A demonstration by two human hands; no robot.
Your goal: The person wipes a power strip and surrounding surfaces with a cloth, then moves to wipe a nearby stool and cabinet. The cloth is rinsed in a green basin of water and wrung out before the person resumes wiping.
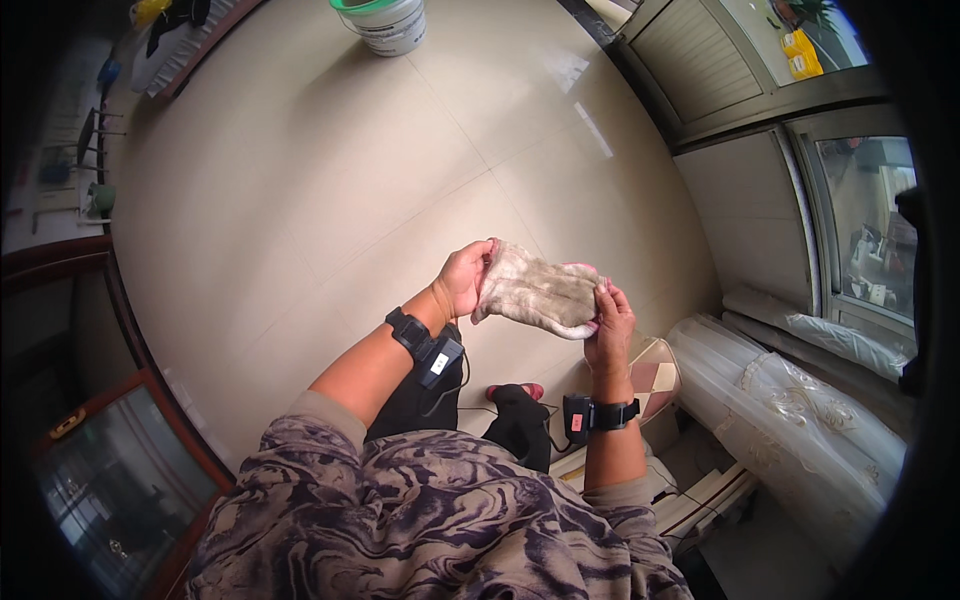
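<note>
A dirty, greyish-white cloth [536, 289] with pink edging is stretched between my two hands, above the tiled floor. My left hand [465, 277] grips its left end, with the thumb near the upper corner. At the other end, my right hand [613, 319] pinches the cloth's right edge between thumb and fingers. The cloth's middle and right part look stained brownish grey. Fingers behind the cloth are partly hidden. A black strap with a small device [427, 349] sits on my left wrist, and a similar device [589, 416] is on my right wrist.
A white bucket [386, 26] with a green rim stands on the floor [360, 165] ahead. To the right are a sheer embroidered curtain [795, 405] and a framed window [866, 225]. A wooden-framed glass door [135, 465] is at lower left. Thin cables hang near my legs.
</note>
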